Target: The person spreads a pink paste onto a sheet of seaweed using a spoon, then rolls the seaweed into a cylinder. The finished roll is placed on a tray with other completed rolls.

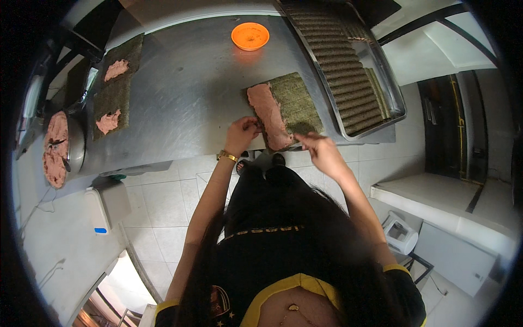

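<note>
A dark green seaweed sheet [297,101] lies at the front edge of the metal table. A thick band of pink paste [267,109] covers its left side. My left hand [243,135] is at the sheet's near left edge, with thumb and fingers pinched on that edge. Against the paste's near right end is my right hand [324,155], its fingers closed together. Whatever it holds there, if anything, is too small to make out.
An orange bowl [250,37] stands at the back of the metal table [185,92]. A metal tray [400,103] with rows of dark rolls is at right. Two more seaweed sheets [117,90] with pink dollops lie left, near a metal bowl [77,143] of pink paste.
</note>
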`<state>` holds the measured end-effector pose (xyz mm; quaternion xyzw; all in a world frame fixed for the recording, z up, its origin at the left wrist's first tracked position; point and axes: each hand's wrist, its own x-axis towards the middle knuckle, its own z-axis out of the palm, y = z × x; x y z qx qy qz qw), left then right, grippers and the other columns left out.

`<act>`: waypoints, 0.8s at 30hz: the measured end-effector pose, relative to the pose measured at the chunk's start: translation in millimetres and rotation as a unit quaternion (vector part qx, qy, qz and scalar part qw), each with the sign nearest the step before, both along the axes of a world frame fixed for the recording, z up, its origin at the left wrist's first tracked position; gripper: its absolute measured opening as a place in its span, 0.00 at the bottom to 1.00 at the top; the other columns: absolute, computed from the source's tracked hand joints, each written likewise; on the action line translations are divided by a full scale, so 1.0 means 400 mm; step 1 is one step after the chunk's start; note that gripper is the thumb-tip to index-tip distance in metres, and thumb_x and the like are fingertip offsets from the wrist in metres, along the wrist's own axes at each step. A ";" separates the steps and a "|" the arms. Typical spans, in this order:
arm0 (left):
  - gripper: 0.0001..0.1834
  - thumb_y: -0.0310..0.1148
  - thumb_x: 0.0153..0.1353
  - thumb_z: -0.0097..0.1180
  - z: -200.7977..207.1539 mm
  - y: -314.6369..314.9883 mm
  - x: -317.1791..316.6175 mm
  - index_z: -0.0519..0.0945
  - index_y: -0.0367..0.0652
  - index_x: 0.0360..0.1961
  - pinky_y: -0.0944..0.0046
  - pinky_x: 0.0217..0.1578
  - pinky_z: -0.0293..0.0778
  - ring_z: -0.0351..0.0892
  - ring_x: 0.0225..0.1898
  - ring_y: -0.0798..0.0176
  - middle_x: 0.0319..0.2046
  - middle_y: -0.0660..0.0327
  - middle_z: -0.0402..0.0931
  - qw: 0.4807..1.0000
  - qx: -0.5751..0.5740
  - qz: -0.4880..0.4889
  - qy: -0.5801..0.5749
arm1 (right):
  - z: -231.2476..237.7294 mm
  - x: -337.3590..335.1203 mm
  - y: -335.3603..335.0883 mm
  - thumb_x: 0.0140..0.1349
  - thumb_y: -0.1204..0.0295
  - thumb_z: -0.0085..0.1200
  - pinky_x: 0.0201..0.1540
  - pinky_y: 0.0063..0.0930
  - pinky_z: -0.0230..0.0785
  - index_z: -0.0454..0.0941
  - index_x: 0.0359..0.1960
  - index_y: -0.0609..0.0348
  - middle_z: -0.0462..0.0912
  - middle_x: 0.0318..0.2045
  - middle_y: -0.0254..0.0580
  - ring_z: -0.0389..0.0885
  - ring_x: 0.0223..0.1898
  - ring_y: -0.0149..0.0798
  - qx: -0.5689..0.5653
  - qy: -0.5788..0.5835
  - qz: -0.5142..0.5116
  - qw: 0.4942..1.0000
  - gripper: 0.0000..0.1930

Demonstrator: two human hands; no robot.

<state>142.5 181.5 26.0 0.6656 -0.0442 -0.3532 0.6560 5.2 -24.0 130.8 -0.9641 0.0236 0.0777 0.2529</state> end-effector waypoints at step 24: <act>0.22 0.23 0.62 0.47 0.018 0.014 -0.015 0.66 0.37 0.59 0.65 0.46 0.75 0.78 0.48 0.59 0.53 0.55 0.72 0.989 -0.087 0.080 0.089 | -0.035 0.080 0.055 0.47 0.82 0.47 0.40 0.44 0.74 0.76 0.53 0.51 0.78 0.40 0.46 0.81 0.36 0.54 -0.158 0.004 -0.004 0.987 0.27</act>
